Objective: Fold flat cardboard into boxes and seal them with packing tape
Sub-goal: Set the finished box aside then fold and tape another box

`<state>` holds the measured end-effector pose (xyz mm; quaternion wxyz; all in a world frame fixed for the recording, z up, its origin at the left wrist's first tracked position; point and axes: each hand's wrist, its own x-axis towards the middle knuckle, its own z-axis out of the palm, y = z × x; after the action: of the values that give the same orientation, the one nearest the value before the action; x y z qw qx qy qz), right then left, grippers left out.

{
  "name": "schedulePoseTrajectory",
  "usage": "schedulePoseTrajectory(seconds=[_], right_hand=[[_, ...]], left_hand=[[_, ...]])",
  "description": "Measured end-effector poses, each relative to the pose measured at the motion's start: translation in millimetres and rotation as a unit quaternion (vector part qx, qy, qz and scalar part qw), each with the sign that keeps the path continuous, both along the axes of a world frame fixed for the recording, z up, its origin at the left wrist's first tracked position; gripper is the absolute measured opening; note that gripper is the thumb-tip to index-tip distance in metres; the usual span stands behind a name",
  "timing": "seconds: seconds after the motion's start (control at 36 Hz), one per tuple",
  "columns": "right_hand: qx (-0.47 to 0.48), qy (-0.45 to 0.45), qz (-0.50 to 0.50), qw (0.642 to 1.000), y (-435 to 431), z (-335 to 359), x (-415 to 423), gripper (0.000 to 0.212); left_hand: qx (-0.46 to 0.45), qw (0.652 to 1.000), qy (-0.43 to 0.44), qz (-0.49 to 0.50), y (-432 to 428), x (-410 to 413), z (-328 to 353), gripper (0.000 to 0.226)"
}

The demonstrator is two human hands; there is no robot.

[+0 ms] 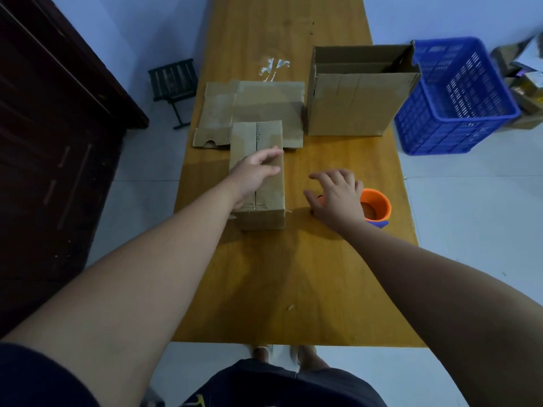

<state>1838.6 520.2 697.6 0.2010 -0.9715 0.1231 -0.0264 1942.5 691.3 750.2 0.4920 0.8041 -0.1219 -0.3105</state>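
As the counter (279, 274) stands now: one small box is folded up, one large box stands open and one sheet lies unfolded, so I judge the task to be about midway.
Small box (264, 218): near the middle of the counter, its length running away from the person. The top flaps are down and meet in a dark seam. A glint at the near corners may be tape, but I cannot tell whether the seam is sealed.
Left hand (254, 174): fingers straight, lying flat on top of the small box over the flaps; it grips nothing.
Right hand (338, 198): fingers spread and loosely bent, clasping nothing, low over the counter beside the tape roll. I cannot tell whether it touches the roll.
Tape roll (377, 207): orange, near the counter's right edge, partly hidden by the right hand and apart from the small box.
Flat cardboard (264, 104): lying flat behind the small box, whose far end overlaps it.
Large box (352, 110): upright at the far right of the counter, top flaps raised and unsealed.
Blue crate (452, 98): on the floor to the right of the counter.
Left to do, as I judge: tape the small box's seam, close and tape the large box, then fold and seal the flat sheet.
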Motion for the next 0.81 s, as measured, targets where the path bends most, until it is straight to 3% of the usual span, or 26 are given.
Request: schedulePoseTrajectory(seconds=[0.06,0.11,0.25,0.31,0.36,0.44,0.5,0.56,0.61,0.64,0.67,0.81], right_hand=[[0.076,-0.091,-0.015,0.993,16,15,2,0.035],[0.095,-0.146,0.030,0.984,32,28,3,0.030],[0.040,-0.080,0.204,0.975,52,36,1,0.030],[0.047,-0.049,0.195,0.978,53,37,-1,0.033],[0.044,-0.026,0.183,0.982,53,39,0,0.037],[0.041,-0.002,0.168,0.985,58,44,4,0.042],[0.037,0.006,0.153,0.988,62,46,6,0.040],[0.020,0.016,0.149,0.988,62,49,9,0.038],[0.002,0.029,0.156,0.987,62,52,11,0.037],[-0.004,0.035,0.159,0.987,62,54,11,0.037],[-0.009,0.041,0.160,0.986,62,55,11,0.037],[-0.038,0.073,0.155,0.985,66,59,14,0.039]], left_hand=[[-0.054,0.998,0.024,0.031,4,0,2,0.036],[-0.102,0.992,0.038,0.067,8,0,5,0.033],[-0.158,0.975,0.032,0.152,19,-1,11,0.023],[-0.126,0.980,-0.029,0.154,27,-5,14,0.022],[-0.036,0.980,-0.156,0.119,39,-15,13,0.021],[0.074,0.936,-0.298,0.173,59,-42,2,0.008],[0.067,0.920,-0.231,0.309,69,-60,-9,0.010],[0.010,0.905,-0.018,0.426,73,-73,-15,0.019],[-0.108,0.855,0.205,0.464,73,-82,-18,0.022],[-0.160,0.827,0.273,0.465,73,-86,-21,0.023],[-0.195,0.809,0.310,0.460,72,-90,-24,0.024],[-0.237,0.790,0.360,0.436,59,-94,-28,0.017]])
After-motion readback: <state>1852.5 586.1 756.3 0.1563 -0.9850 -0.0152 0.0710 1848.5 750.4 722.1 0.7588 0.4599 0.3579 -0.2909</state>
